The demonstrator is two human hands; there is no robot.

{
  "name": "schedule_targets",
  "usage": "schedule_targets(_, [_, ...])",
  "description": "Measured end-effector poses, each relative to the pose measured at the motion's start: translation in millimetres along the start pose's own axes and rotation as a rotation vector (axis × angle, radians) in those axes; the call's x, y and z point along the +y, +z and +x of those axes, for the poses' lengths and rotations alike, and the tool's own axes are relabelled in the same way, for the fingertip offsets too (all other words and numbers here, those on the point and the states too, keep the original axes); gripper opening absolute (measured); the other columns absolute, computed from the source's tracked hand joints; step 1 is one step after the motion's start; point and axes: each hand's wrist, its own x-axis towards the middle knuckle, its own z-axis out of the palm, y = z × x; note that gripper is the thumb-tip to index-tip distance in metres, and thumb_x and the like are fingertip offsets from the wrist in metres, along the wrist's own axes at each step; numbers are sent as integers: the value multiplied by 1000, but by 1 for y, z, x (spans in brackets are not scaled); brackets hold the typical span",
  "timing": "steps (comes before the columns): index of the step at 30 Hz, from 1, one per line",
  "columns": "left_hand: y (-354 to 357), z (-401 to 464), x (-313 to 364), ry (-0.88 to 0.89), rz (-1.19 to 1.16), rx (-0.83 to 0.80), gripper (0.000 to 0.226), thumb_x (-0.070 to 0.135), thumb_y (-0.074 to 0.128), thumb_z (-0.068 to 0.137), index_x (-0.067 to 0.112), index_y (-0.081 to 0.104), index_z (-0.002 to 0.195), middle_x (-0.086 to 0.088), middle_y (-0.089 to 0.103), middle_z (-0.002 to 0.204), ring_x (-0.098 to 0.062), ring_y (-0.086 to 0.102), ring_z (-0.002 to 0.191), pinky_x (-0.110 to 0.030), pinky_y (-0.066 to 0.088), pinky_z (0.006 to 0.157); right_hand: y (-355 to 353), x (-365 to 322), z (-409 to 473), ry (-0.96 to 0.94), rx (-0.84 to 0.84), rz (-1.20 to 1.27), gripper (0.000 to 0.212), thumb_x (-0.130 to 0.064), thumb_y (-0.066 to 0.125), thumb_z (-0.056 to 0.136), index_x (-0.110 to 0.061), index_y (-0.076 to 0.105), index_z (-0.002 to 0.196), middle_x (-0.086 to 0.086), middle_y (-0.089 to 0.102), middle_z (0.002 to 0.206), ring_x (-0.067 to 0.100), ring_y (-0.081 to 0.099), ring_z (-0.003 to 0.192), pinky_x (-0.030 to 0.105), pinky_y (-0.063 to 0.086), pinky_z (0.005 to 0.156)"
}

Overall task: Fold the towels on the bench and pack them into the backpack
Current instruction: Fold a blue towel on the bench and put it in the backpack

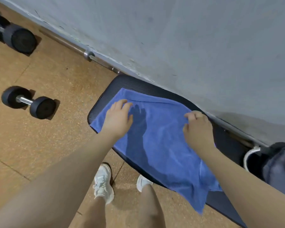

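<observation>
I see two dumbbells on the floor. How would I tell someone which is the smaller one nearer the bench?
Start at the dark padded bench by the grey wall, where the blue towel lies. Look left across the tan floor: the nearer dumbbell lies closest to the bench end. Its shiny handle shows fully between two black heads, unlike the bigger dumbbell at the picture's edge.

dim, soft indoor light; a hand-shaped shadow falls on the towel (156,142); edges bend wide-angle.
</observation>
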Motion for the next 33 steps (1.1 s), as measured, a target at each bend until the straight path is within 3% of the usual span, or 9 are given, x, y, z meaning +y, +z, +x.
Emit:
schedule_targets(4, [16,-15,-58,-139,-39,14,44,10,44,93,5,37,136,-13,37,142,-34,34,129,-41,28,104,30,-67,17,-224,8,169,27,-8,50,81,-3,63,104,17,58,116,38,56,101,42,45,84])
schedule_targets(7, [22,-11,-91,-281,-54,44,43,14,41,96,6,35,138,-13,35,143,-33,33,128,-40,28,104,43,-119,43,-298,-54,167,30,-14,41,93,-8,54,119,9,49,128,30,50,109,39,40,89])
schedule_targets(10, [28,3,-108,-378,-59,18,41,23,39,97,10,38,135,-12,37,138,-32,34,125,-42,32,100,62,-154,76,-269,-165,50,31,-20,35,98,-13,42,128,5,39,133,28,48,112,39,41,90])
schedule_targets(16, [35,29,-123,-394,31,87,40,37,50,92,6,49,118,-13,44,120,-32,41,112,-38,34,92,79,-169,131,-100,-130,81,47,-21,37,99,-22,26,144,7,37,136,29,53,106,37,42,85])
schedule_targets(21, [26,32,-129,-358,-41,14,28,35,50,92,8,57,99,-10,45,112,-29,40,104,-38,33,89,73,-165,154,-192,-162,23,21,-17,46,93,-7,58,106,13,55,109,32,53,99,40,43,80])
schedule_targets(26, [0,32,-145,-362,-305,47,16,27,48,94,15,41,87,-4,53,75,-28,51,72,-31,34,57,52,-179,165,-247,-9,-83,28,-17,39,97,-8,63,108,14,59,111,32,53,100,35,37,73])
schedule_targets(28, [-9,30,-154,-355,-315,69,13,24,49,93,16,41,87,-4,52,72,-28,51,69,-31,33,55,48,-189,175,-285,2,-86,29,-18,38,98,-9,64,108,16,62,110,34,54,101,32,35,69])
schedule_targets(30, [-14,27,-165,-365,-290,100,13,23,50,93,16,41,86,-5,53,72,-29,52,69,-31,35,56,46,-199,190,-241,29,10,26,-14,40,95,-5,64,91,21,66,97,37,58,93,31,41,69])
schedule_targets(33, [-10,25,-182,-400,-273,140,9,21,49,93,15,44,89,-5,55,74,-29,52,70,-31,35,56,44,-207,208,-79,51,292,22,-13,37,88,-14,56,76,23,66,90,38,62,95,42,49,85])
